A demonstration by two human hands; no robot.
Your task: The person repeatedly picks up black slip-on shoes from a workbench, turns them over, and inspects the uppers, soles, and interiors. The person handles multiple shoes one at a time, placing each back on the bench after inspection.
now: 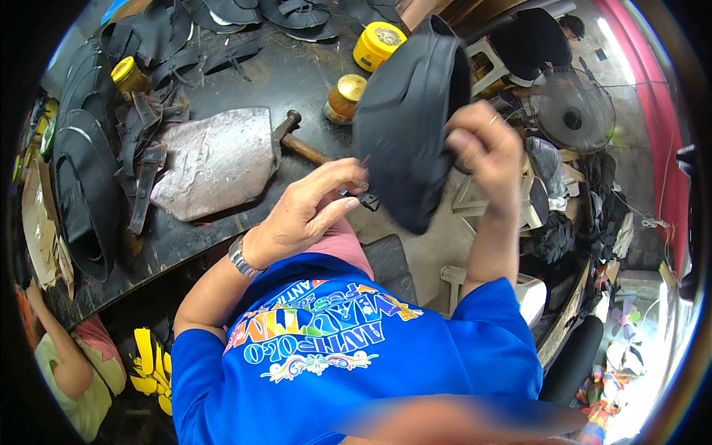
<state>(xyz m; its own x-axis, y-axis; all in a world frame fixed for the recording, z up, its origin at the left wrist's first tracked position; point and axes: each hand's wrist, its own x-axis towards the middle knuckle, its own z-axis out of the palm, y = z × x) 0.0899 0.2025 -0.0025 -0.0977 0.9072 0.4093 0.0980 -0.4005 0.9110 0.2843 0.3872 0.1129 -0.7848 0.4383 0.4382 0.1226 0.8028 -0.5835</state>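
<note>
A black shoe upper [404, 126] is held up in front of me over the table's right edge, slightly blurred. My right hand [486, 144], wearing a ring, has its fingers curled on the upper's right edge. At its lower left edge, the fingers of my left hand [319, 196] are pinched together beside a tiny red bit; exactly what lies between them is hidden. A hammer [304, 148] with a wooden handle lies just beyond my left hand. Next to it rests a worn, flat grey slab [219, 163].
Black uppers [85, 185] and dark straps [144, 159] line the table's left side. A yellow tub [379, 46] and a brown jar [345, 98] stand behind the upper. A fan [571, 115] is at right. Another person's arm [63, 348] shows at lower left.
</note>
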